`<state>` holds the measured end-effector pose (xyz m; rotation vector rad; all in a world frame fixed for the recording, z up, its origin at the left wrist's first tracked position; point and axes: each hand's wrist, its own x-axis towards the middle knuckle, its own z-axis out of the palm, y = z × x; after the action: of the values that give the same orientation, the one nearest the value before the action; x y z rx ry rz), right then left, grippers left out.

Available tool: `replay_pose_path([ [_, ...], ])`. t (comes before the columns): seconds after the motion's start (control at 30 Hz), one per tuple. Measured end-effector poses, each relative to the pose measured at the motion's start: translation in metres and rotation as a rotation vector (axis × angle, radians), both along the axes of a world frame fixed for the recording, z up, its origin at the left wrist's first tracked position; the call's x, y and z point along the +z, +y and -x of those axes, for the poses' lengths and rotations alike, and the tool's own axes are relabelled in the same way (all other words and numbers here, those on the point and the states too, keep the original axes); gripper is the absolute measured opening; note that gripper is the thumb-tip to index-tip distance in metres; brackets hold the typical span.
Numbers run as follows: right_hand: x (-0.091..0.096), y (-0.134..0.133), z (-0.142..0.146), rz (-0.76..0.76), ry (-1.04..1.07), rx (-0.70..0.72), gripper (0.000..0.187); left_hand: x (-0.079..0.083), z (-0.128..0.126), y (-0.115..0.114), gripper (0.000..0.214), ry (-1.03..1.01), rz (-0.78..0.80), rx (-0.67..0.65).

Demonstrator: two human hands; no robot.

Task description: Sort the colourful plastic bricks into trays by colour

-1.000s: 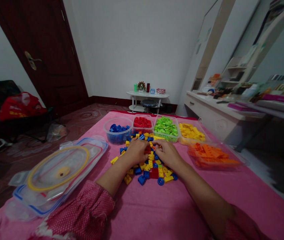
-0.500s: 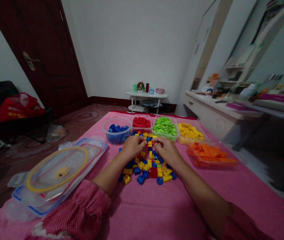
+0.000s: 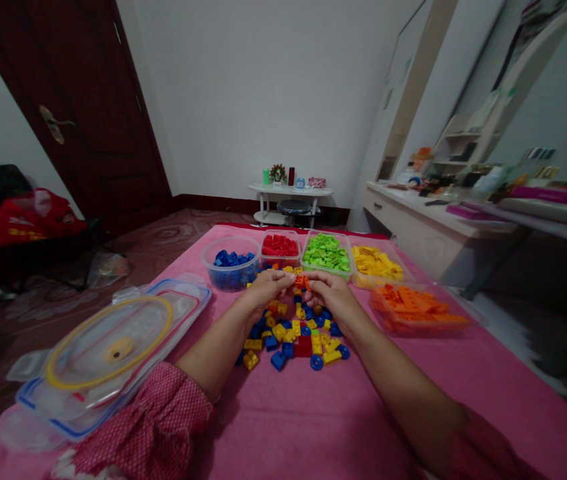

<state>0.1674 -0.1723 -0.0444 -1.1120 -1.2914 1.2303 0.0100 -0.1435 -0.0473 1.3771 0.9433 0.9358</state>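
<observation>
Above a loose pile of toy building bricks, small orange toy pieces are pinched between my two hands. My left hand grips them from the left, thumb and fingertips closed. From the right, the thumb and forefinger of my right hand close on them too. Their exact shape is too small to make out. Below my wrists lie mostly blue and yellow bricks, with a red brick and a blue wheel-shaped piece near the front. Part of the pile is hidden behind my hands.
Beyond the pile stand clear tubs of blue bricks, red bricks, green bricks and yellow bricks. A tub of orange bricks sits at right. Stacked clear lids lie left on the pink cloth.
My hands have come together, and the orange pieces that were apart at my fingertips now meet between them. The whole view has shifted slightly.
</observation>
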Motion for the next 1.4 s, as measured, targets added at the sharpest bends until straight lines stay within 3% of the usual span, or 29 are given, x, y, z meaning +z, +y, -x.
replay_pose_path([
  [0.17, 0.004, -0.003, 0.000, -0.075, 0.026, 0.022, 0.030, -0.002, -0.003, -0.001, 0.042, -0.101, 0.063, -0.027],
  [0.47, 0.001, 0.000, -0.001, -0.095, 0.002, -0.099, 0.034, 0.004, -0.006, -0.003, 0.036, -0.034, -0.104, 0.165],
  [0.7, 0.009, -0.011, 0.002, -0.125, -0.254, 0.049, 0.024, 0.002, -0.010, -0.004, 0.044, -0.043, -0.182, 0.108],
  [0.9, 0.019, -0.018, 0.004, -0.112, -0.277, 0.121, 0.025, 0.000, -0.010, -0.004, 0.049, 0.017, -0.294, 0.049],
  [1.07, 0.024, -0.015, -0.001, -0.113, -0.324, 0.147, 0.022, 0.007, -0.013, -0.012, 0.058, 0.034, -0.286, -0.031],
  [1.13, 0.030, -0.011, -0.012, -0.111, -0.364, 0.079, 0.022, 0.011, -0.013, -0.015, 0.061, 0.062, -0.281, -0.050],
  [1.23, 0.046, -0.005, -0.049, -0.149, -0.534, -0.151, 0.023, 0.013, -0.007, -0.011, 0.055, 0.128, -0.290, -0.017],
  [1.3, 0.057, -0.002, -0.084, -0.259, -0.758, -0.288, 0.017, 0.012, 0.002, -0.004, 0.048, 0.176, -0.297, 0.035],
  [1.4, 0.066, -0.002, -0.138, -0.228, -1.230, -0.436, 0.014, 0.005, 0.018, 0.011, 0.037, 0.274, -0.344, 0.132],
])
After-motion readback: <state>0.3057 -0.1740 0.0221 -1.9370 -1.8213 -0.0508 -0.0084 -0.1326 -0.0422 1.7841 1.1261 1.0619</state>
